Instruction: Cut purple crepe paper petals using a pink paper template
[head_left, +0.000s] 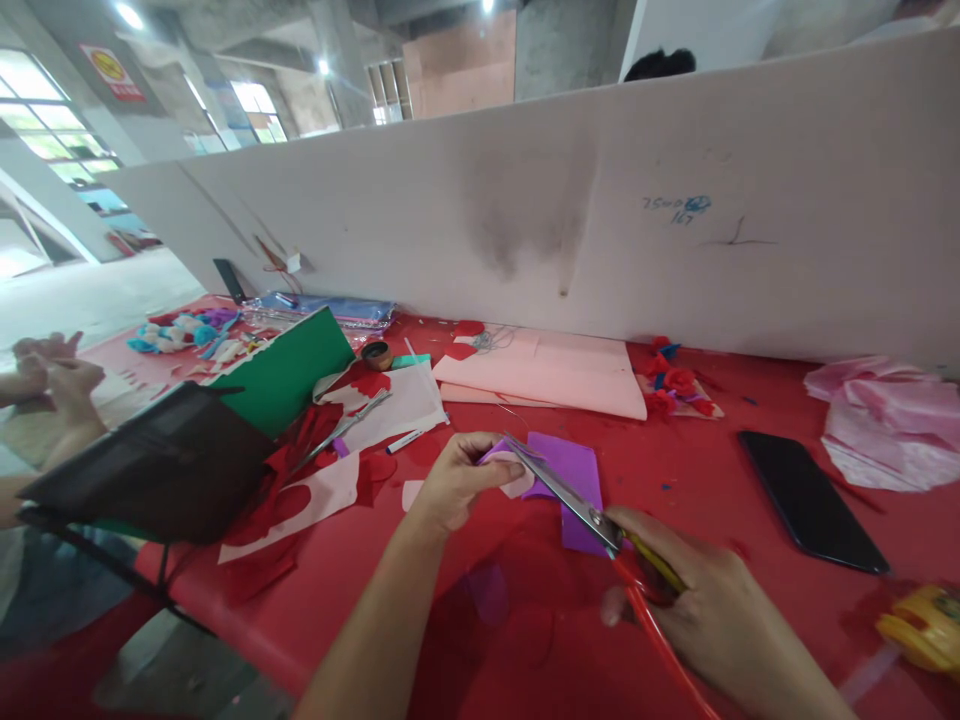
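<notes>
My left hand (pixel 466 480) pinches a pale pink paper piece (pixel 517 484) against a sheet of purple paper (pixel 577 470). In my right hand (pixel 697 590) is a pair of scissors (pixel 570 497) with red and yellow handles. The blades point up and left, and they lie across the purple sheet with their tips close to my left fingers. Part of the pink piece is hidden under my left thumb. A cut purple scrap (pixel 487 592) rests on the red tabletop (pixel 525 665) below my hands.
Left of my hands lie another pair of scissors (pixel 341 432), a marker (pixel 405 441) and paper scraps. Folded pink sheets (pixel 555 370) are behind; a black phone (pixel 812 500) and yellow tape dispenser (pixel 926 628) sit right. Another person's hands (pixel 64 375) show far left.
</notes>
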